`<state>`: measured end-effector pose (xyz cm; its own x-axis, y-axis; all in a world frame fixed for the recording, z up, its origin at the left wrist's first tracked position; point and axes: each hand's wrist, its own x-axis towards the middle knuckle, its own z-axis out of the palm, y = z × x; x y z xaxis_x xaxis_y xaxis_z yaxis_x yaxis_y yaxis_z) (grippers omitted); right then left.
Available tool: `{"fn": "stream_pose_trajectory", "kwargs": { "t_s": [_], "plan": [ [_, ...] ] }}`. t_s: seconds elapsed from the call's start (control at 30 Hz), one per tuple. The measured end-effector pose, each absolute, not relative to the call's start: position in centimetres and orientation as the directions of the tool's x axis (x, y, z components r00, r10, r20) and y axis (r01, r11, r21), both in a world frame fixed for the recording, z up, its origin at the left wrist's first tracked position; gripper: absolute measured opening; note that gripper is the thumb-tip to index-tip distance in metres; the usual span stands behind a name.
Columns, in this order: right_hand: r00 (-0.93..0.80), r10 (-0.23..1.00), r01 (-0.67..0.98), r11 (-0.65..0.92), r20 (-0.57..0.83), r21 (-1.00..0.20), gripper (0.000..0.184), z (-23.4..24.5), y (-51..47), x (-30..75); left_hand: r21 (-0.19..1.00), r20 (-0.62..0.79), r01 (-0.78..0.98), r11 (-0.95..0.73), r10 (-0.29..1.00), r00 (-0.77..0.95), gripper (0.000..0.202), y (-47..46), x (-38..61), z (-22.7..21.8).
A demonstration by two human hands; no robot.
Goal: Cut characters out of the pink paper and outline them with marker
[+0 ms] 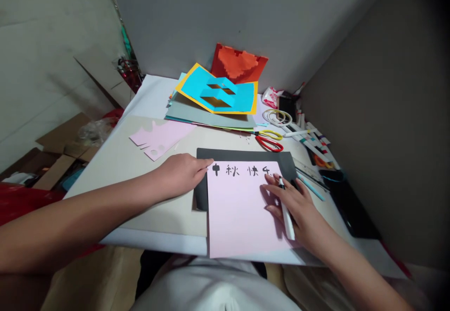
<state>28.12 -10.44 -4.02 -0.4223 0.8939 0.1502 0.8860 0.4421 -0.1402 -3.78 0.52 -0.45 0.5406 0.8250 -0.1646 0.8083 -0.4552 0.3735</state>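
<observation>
Pink paper sheet (242, 217) at my 6 o'clock on black card (242, 156), Chinese heading (239, 170) inked across top, rest blank; my right fingers (272, 190) grasp a white marker (287, 219), left fingers (198, 168) released beside it.

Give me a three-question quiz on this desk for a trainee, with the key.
1. Which hand holds the white marker: the left hand or the right hand?
2. True or false: the pink sheet lies on top of the black sheet.
3. How many black characters are written along the top of the pink sheet?

Key: 1. The right hand. 2. True. 3. Four.
</observation>
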Motion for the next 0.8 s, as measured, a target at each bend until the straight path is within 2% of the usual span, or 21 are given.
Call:
{"fn": "stream_pose_trajectory", "kwargs": {
  "t_s": [0.13, 0.3, 0.37, 0.43, 0.47, 0.5, 0.57, 0.6, 0.73, 0.8],
  "plan": [
    [-0.403, 0.908, 0.894, 0.418, 0.118, -0.161, 0.034, -3.9, -10.1, 29.1, 0.287, -0.211, 0.842, -0.457, 0.827, 0.521, 0.051, 0.3, -3.5, -0.3],
    [-0.392, 0.905, 0.861, 0.424, 0.164, -0.281, 0.031, -2.8, -9.5, 29.6, 0.233, -0.239, 0.866, -0.443, 0.837, 0.493, 0.062, 0.1, -3.1, -0.6],
    [-0.307, 0.929, 0.83, 0.367, 0.206, -0.421, 0.031, -1.6, -9.1, 28.8, 0.219, -0.246, 0.87, -0.441, 0.838, 0.486, 0.064, 0.1, -3.0, -0.7],
    [-0.127, 0.973, 0.723, 0.225, 0.194, -0.653, 0.032, 0.0, -8.5, 27.2, 0.209, -0.249, 0.872, -0.442, 0.838, 0.485, 0.063, 0.1, -3.0, -0.7],
    [-0.052, 0.981, 0.605, 0.18, 0.188, -0.775, 0.038, 0.7, -8.1, 26.2, 0.205, -0.251, 0.872, -0.445, 0.837, 0.486, 0.063, 0.1, -3.0, -0.7],
    [-0.057, 0.989, 0.442, 0.15, 0.14, -0.884, 0.047, 1.4, -7.6, 25.1, 0.199, -0.254, 0.871, -0.448, 0.835, 0.488, 0.063, 0.1, -3.0, -0.7],
    [-0.071, 0.997, 0.217, 0.015, 0.0, -0.976, 0.06, 2.2, -6.3, 22.6, 0.189, -0.262, 0.869, -0.456, 0.83, 0.493, 0.064, 0.0, -3.0, -0.5],
    [-0.075, 0.996, 0.189, -0.035, -0.05, -0.981, 0.057, 2.3, -5.6, 21.4, 0.184, -0.267, 0.868, -0.461, 0.827, 0.495, 0.065, 0.0, -3.0, -0.4],
    [-0.098, 0.99, 0.156, -0.089, -0.105, -0.984, 0.018, 0.8, -2.9, 18.1, 0.158, -0.29, 0.865, -0.476, 0.815, 0.502, 0.065, 0.1, -2.9, -0.2],
    [-0.058, 0.992, 0.144, -0.1, -0.109, -0.984, 0.011, -0.6, -1.9, 17.5, 0.143, -0.3, 0.865, -0.48, 0.812, 0.5, 0.065, 0.2, -2.8, -0.2]
  ]
}}
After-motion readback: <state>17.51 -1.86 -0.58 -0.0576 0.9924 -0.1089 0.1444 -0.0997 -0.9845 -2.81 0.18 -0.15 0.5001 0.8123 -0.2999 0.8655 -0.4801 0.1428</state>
